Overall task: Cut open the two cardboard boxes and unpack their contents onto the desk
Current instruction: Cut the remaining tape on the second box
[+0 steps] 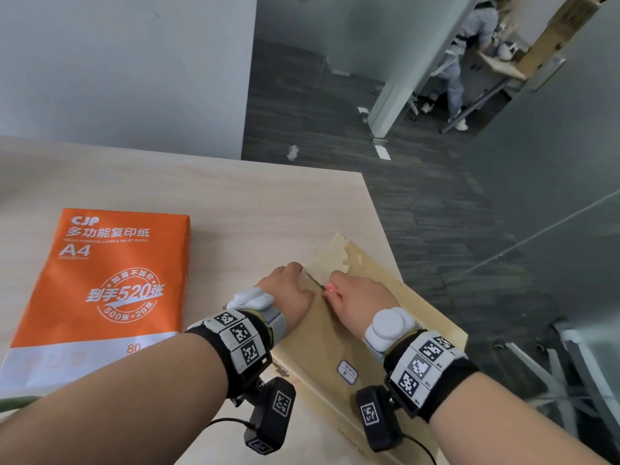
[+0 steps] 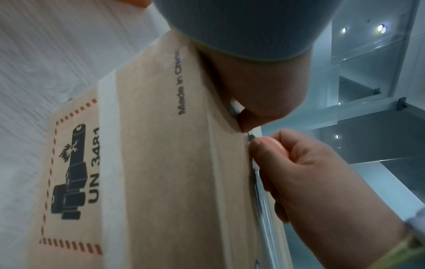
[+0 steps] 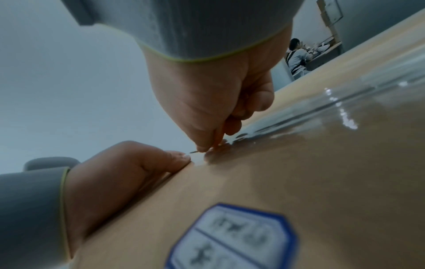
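A flat cardboard box point(image 1: 335, 333) lies at the desk's right edge, with clear tape point(image 1: 323, 263) across its top. My left hand point(image 1: 288, 280) holds the box at its left edge, thumb on top point(image 3: 179, 157). The box's side point(image 2: 161, 163) carries a UN 3481 battery label. My right hand point(image 1: 340, 290) grips a small orange cutter point(image 1: 330, 289), fingers curled round the handle point(image 3: 219, 136). Its thin blade point(image 2: 251, 136) touches the taped seam just beside my left thumb. A blue-edged sticker point(image 3: 232, 236) sits on the box top nearer to me.
An orange wrapped ream of A4 paper point(image 1: 110, 280) lies on the wooden desk point(image 1: 235, 203) left of the box. The desk ends just right of the box, above dark carpet. A chair base point(image 1: 553, 370) stands lower right. A person point(image 1: 469, 45) is beyond the glass partition.
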`<state>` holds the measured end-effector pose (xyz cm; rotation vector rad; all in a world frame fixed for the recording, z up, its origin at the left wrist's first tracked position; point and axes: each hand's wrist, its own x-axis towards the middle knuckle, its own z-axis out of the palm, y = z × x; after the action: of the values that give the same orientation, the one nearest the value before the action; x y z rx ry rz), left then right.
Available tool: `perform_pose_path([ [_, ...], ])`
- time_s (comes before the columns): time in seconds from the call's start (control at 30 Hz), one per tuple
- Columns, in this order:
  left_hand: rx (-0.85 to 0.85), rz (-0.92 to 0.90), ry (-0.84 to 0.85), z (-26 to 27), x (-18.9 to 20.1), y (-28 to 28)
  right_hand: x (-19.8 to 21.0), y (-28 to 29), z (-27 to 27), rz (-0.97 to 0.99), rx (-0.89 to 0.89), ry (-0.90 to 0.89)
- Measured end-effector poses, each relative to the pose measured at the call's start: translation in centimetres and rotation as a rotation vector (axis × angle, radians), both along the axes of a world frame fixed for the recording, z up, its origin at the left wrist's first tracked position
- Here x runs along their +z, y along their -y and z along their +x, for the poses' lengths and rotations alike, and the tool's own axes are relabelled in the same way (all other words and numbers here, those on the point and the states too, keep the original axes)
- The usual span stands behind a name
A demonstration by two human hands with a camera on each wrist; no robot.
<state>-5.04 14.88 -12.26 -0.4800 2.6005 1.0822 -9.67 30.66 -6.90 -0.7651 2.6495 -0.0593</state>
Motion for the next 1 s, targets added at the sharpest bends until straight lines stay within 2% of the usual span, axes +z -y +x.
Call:
perform_pose_path([
  [0.27,-0.012,-0.061,0.012,0.2,0.6,0.1,0.6,-5.3,2.6,0.079,-0.072,0.005],
  [0.5,-0.017,-0.131,-0.067,0.7,0.8,-0.5,1.0,-11.5,5.0,0.111,-0.100,-0.006],
  [0.67,-0.039,-0.392,-0.125,1.2,2.1,-1.6,1.7,-14.8,6.6,0.087,-0.093,-0.022],
  [0.73,-0.102,-0.505,-0.177,1.6,3.2,-4.4,1.8,-16.1,6.8,0.057,-0.085,-0.027],
  [0.83,-0.296,-0.466,-0.237,2.8,5.0,-9.1,1.5,-15.8,6.7,0.030,-0.075,-0.036],
  [0.93,-0.467,-0.438,-0.157,4.6,4.6,-13.4,1.5,-15.7,6.3,-0.003,-0.067,-0.045],
  [1.0,-0.489,-0.494,-0.116,5.4,4.2,-15.4,1.3,-16.9,6.4,-0.018,-0.049,-0.059],
])
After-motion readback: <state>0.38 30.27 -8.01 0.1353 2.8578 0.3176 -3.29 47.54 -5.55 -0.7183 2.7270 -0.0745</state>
